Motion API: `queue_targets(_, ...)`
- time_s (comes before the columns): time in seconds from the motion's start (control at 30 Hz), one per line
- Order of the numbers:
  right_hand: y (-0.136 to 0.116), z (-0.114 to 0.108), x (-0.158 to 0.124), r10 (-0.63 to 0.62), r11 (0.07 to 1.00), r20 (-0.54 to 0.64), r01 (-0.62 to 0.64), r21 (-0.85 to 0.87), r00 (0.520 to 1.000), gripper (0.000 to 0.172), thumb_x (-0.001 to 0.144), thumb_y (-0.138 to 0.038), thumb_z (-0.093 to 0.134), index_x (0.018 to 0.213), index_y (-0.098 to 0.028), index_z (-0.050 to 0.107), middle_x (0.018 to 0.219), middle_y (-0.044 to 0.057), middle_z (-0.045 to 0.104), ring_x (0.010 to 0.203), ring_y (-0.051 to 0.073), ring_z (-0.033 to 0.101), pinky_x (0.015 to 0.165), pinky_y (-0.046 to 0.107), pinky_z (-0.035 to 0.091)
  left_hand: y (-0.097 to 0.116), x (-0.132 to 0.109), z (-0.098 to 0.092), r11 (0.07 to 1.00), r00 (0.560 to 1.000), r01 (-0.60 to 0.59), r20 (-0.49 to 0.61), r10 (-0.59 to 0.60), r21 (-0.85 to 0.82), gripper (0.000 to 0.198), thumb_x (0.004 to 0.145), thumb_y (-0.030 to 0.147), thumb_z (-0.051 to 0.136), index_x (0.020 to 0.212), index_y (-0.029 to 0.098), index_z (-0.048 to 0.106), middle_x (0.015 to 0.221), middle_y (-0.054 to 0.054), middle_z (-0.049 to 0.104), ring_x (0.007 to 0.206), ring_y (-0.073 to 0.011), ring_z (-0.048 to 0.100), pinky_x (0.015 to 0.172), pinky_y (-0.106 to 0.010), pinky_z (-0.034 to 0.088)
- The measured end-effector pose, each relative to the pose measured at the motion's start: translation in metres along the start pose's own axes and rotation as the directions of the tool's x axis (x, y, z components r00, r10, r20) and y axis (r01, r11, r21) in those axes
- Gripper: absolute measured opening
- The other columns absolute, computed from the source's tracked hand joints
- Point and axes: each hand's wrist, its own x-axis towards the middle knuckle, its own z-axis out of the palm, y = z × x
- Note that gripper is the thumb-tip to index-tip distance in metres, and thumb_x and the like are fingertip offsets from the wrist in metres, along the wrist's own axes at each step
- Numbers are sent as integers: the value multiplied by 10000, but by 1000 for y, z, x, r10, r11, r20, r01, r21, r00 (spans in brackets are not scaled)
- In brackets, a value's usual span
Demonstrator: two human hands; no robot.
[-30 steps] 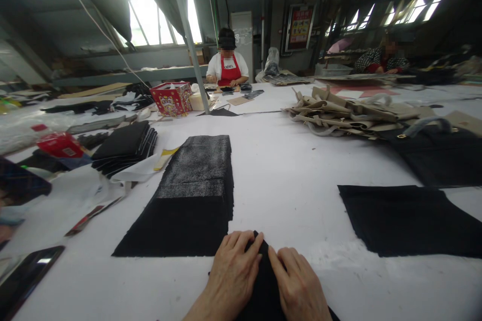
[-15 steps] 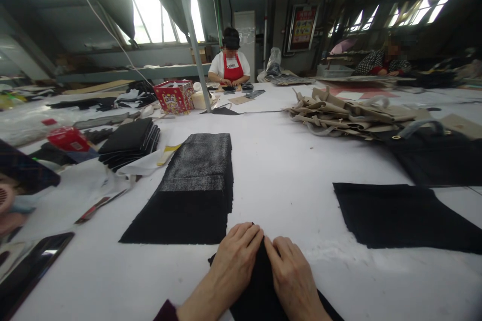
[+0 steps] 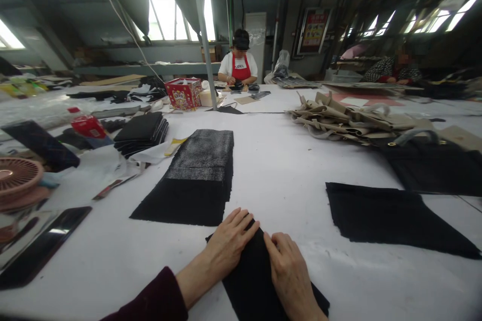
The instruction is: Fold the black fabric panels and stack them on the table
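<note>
A black fabric piece (image 3: 253,281) lies at the front of the table beneath both my hands, one corner pointing away from me. My left hand (image 3: 230,238) rests flat across its upper left side, fingers stretched out over the cloth. At the right edge, my right hand (image 3: 288,263) has its fingers curled and its index finger along the border, closed on the fabric; the thumb is hidden. Just beyond my left hand is a stack of black fabric pieces (image 3: 188,200), its far part speckled grey. Another black fabric stack (image 3: 391,215) lies to the right.
On the left are a phone (image 3: 48,241), a pink fan (image 3: 18,178), a red-labelled bottle (image 3: 90,128) and folded black pieces (image 3: 139,133). Beige bags (image 3: 339,118) and a black bag (image 3: 433,160) lie at right. A metal pole (image 3: 205,40) rises mid-table; a co-worker (image 3: 239,62) sits beyond.
My view has turned slightly left, showing more of the fan and phone. My left hand has flattened and moved slightly away from the fabric's tip; my right hand stays at its right edge.
</note>
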Motion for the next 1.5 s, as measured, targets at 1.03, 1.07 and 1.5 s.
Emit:
queue_targets(1.03, 20, -46, -64, -2, 1000, 42, 3, -17, 999, 387, 883, 18, 423, 1231, -83, 558, 920, 91, 533, 825, 230, 497, 712, 371, 472, 28, 9, -22, 973, 965, -220, 160, 207, 71, 448, 971, 152, 463, 1417, 184, 419, 1295, -79, 523, 1241, -228, 438, 1141, -384, 282)
queue_targets(1.07, 20, -47, -66, -5, 1000, 44, 6, -16, 999, 386, 881, 17, 426, 1230, -83, 560, 920, 91, 533, 827, 231, 498, 715, 372, 473, 29, 10, -23, 971, 961, -230, 172, 216, 65, 448, 970, 142, 456, 1416, 160, 415, 1269, -84, 536, 1224, -223, 449, 1127, -366, 303)
queue_targets(1.5, 31, -63, -80, -28, 1000, 59, 28, -4, 998, 419, 849, 39, 455, 1233, -90, 562, 899, 77, 530, 795, 222, 484, 680, 357, 450, 43, 15, -24, 957, 933, -289, 232, 275, 29, 495, 953, 90, 445, 1438, 158, 370, 1273, -91, 534, 1213, -218, 474, 1060, -347, 387)
